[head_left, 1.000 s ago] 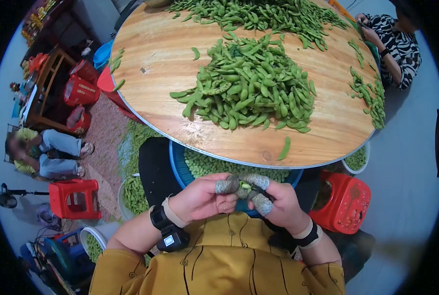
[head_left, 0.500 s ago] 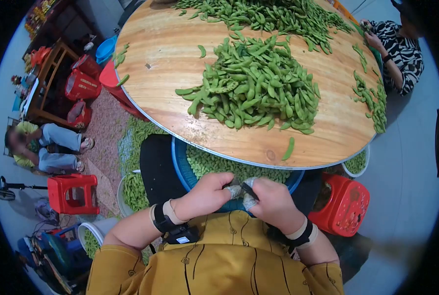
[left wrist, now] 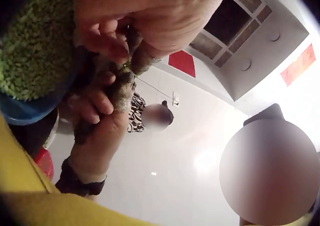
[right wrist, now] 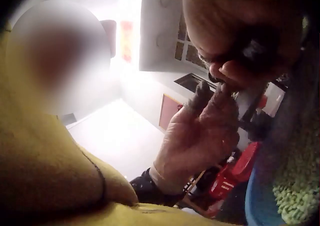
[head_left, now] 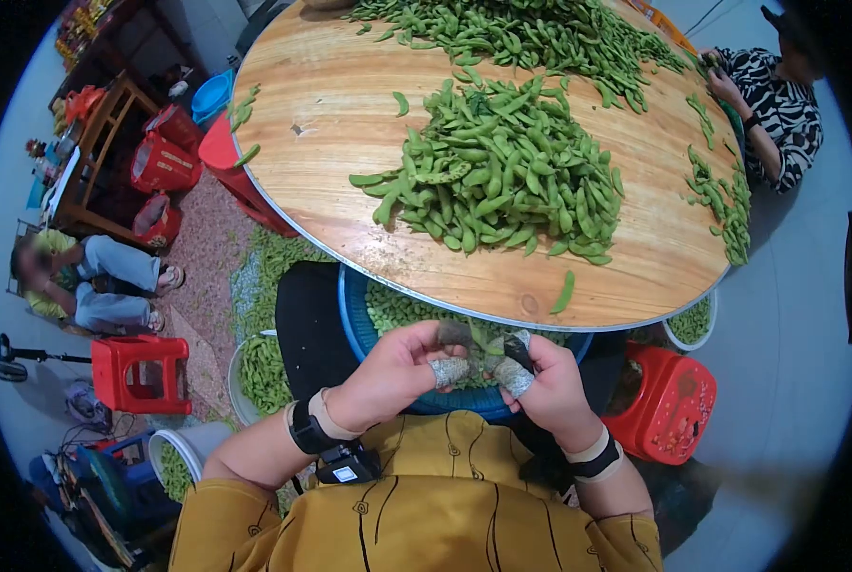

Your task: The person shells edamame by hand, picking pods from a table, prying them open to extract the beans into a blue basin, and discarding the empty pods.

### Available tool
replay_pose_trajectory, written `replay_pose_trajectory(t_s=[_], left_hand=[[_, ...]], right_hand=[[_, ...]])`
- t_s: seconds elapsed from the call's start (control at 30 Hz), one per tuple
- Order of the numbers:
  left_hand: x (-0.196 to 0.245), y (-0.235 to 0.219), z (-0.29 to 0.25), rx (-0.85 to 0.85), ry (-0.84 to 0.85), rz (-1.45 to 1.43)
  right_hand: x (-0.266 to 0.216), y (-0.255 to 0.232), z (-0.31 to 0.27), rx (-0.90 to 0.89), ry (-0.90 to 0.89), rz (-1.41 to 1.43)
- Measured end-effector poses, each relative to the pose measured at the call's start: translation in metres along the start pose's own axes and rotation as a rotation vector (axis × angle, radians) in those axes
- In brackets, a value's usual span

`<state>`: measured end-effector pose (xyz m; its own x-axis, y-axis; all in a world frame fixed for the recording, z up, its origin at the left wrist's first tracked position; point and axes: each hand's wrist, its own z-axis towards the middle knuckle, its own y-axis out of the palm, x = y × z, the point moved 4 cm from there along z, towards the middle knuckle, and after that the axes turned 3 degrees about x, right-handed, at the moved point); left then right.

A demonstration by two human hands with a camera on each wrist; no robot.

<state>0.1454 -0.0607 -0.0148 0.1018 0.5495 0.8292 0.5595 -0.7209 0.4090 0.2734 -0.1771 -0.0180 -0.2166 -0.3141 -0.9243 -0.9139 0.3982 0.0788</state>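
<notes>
1. Pinkish speckled flooring (head_left: 218, 224) spreads left of a round, light-wood table (head_left: 340, 143), the setting for this handwork.
2. Nearest, the bare right hand (head_left: 552, 386), its thumb and forefinger wrapped in grey tape, seems to pinch a slim green bean pod (head_left: 491, 348), fingertips nearly closed on it.
3. The left hand (head_left: 392, 374), taped likewise, brings bent thumb and forefinger to the pod's other side; whether they grip it or merely touch it, I cannot tell.
4. For a clean opening, I would steady the pod with one hand, press the other thumb along its seam, and keep both tips low.
5. Beneath sits a round blue plastic basin (head_left: 352, 319) of loose pale-green beans (head_left: 395, 310); working over its middle should catch strays.
6. Beyond, one pod (head_left: 563, 292) lies near the table's edge, with a heap of green pods (head_left: 507, 176) behind it.
7. Farther off, a person in a zebra-patterned top (head_left: 781, 119) sits at the right.
</notes>
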Motion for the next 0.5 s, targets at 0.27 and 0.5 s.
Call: replay_pose_trajectory(t_s=[0.27,0.5], left_hand=[[-0.002,0.003,0.009,-0.082,0.017,0.196],[-0.004,0.000,0.011,0.031,-0.138,-0.054]], right_hand=[[0.001,0.005,-0.001,-0.039,-0.051,0.033],[-0.010,-0.001,-0.008,0.051,-0.102,-0.288]])
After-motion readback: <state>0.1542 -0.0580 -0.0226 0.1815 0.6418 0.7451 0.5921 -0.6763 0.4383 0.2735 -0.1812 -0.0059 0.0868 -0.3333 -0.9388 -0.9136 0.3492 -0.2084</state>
